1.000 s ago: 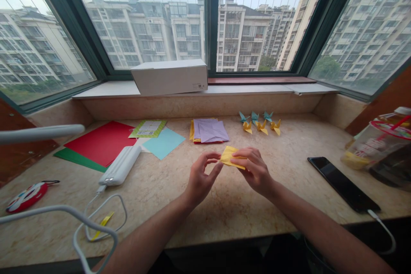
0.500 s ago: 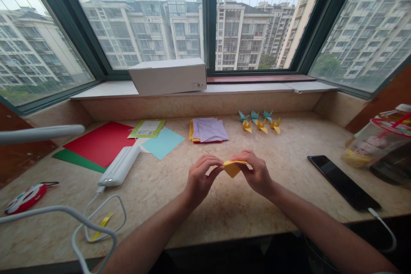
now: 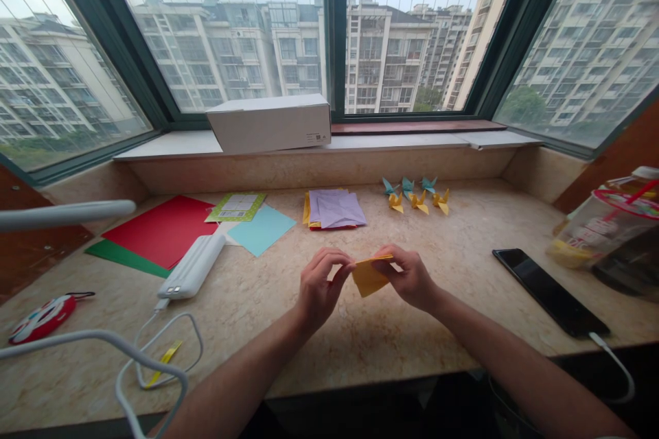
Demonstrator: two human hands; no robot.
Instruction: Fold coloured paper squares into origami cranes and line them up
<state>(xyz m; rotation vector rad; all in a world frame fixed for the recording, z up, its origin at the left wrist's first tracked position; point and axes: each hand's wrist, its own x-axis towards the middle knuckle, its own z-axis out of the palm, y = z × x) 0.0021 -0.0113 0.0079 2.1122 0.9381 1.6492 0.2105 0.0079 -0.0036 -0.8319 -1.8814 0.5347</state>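
Note:
A folded piece of yellow origami paper hangs between my hands, above the stone counter. My left hand pinches its left corner between thumb and fingertips. On the other side, my right hand grips the upper right edge, thumb in front and fingers behind. The paper's flat face is tilted toward me, and its back is hidden. Beyond the hands stand several small folded paper cranes, a blue row behind a yellow row. A stack of lilac and yellow paper lies just past my left hand.
Red paper, green paper and light blue paper lie at left, beside a white power bank with a cable. At right are a black phone and a plastic cup. A white box rests on the sill.
The yellow paper has turned so more of its flat face shows, now a squarish shape instead of a small point. Both hands have shifted only slightly and still hold it.

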